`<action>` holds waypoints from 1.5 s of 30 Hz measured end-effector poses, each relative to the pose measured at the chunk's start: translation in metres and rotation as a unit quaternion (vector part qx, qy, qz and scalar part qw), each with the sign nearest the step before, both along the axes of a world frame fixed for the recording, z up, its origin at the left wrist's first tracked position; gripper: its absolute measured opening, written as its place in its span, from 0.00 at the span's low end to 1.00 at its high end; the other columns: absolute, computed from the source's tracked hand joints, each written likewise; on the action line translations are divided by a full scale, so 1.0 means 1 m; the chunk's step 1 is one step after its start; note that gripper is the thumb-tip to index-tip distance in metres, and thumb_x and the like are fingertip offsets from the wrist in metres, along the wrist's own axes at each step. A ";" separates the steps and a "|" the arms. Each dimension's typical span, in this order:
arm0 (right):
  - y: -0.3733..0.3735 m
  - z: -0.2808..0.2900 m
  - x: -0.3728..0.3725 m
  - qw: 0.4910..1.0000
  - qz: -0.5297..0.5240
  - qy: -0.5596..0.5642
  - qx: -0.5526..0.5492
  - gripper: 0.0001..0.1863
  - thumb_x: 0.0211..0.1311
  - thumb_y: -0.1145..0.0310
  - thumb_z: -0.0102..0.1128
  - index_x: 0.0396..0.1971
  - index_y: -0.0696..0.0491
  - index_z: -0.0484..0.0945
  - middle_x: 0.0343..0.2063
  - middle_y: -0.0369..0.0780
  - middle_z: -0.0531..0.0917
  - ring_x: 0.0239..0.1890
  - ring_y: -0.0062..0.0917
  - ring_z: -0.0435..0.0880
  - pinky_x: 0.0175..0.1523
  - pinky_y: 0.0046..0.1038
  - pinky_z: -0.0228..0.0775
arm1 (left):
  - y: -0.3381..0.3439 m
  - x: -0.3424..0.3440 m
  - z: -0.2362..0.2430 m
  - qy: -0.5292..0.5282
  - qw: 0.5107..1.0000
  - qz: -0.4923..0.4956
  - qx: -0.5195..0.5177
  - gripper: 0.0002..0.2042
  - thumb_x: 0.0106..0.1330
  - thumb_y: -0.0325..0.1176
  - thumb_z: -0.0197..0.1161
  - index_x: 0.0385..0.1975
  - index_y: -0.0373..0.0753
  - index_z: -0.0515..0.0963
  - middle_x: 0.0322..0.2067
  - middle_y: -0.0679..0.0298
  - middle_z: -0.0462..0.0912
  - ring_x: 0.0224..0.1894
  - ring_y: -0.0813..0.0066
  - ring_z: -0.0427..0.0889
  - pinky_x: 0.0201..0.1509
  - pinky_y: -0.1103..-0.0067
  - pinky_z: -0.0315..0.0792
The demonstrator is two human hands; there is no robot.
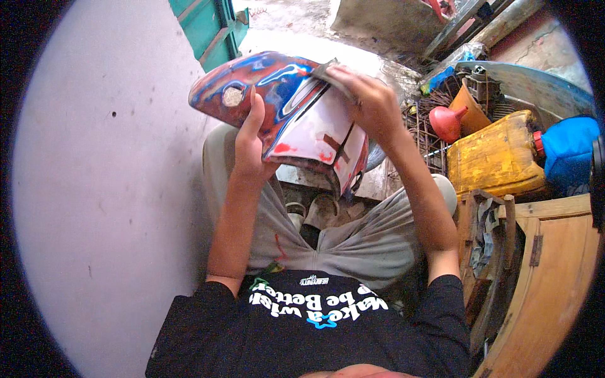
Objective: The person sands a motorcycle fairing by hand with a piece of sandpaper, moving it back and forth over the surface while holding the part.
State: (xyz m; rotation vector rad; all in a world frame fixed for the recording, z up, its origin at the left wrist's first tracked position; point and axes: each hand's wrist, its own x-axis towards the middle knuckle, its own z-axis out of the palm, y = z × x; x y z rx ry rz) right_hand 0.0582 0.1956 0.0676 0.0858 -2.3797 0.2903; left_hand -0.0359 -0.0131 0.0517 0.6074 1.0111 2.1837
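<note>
A curved motorcycle body panel (pixel 309 129), patchily coloured in red, blue and white, is held up above my knees. It has a round hole near its left end and a dark taped-looking cross on its white part. My left hand (pixel 251 135) grips its near edge, thumb up on the painted face beside the hole and the other fingers hidden underneath. At the panel's upper right edge, my right hand (pixel 368 101) presses a thin grey piece of sandpaper (pixel 324 68) against the surface, fingers bent over it.
A pale wall (pixel 113 157) rises close on my left, with a green door frame (pixel 205 31) beyond. To the right are a yellow jerrycan (pixel 498 154), a red funnel (pixel 447 123), a blue container (pixel 570 154) and a wooden cabinet door (pixel 554 264).
</note>
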 end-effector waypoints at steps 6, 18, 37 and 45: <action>-0.030 -0.008 0.004 0.995 0.083 0.033 0.032 0.16 0.58 0.70 0.59 0.48 0.50 0.83 0.48 0.42 0.86 0.52 0.32 0.86 0.57 0.36 0.79 | -0.001 -0.006 -0.005 -0.063 0.997 -0.042 0.014 0.29 0.77 0.55 0.46 0.64 0.36 0.67 0.58 0.56 0.76 0.58 0.64 0.78 0.64 0.65 0.71; -0.004 -0.005 0.000 0.998 0.015 0.056 -0.001 0.18 0.56 0.70 0.60 0.48 0.49 0.82 0.44 0.40 0.87 0.46 0.35 0.88 0.52 0.35 0.81 | 0.005 -0.001 -0.010 -0.098 0.990 -0.052 0.085 0.28 0.77 0.55 0.45 0.64 0.38 0.65 0.56 0.56 0.78 0.55 0.64 0.81 0.59 0.64 0.76; 0.002 -0.008 0.006 0.999 -0.018 0.042 0.030 0.20 0.55 0.74 0.65 0.50 0.48 0.83 0.49 0.42 0.85 0.50 0.36 0.85 0.54 0.36 0.78 | 0.009 0.001 -0.008 -0.113 0.986 -0.063 0.101 0.29 0.77 0.54 0.46 0.66 0.36 0.63 0.60 0.54 0.75 0.59 0.59 0.78 0.63 0.61 0.73; 0.003 0.028 0.022 0.897 -0.041 0.049 -0.438 0.13 0.65 0.71 0.65 0.48 0.58 0.83 0.37 0.41 0.88 0.37 0.22 0.86 0.44 0.28 0.78 | 0.007 0.005 -0.001 -0.089 0.990 -0.062 0.094 0.29 0.78 0.54 0.43 0.67 0.36 0.64 0.62 0.57 0.74 0.61 0.64 0.76 0.66 0.66 0.69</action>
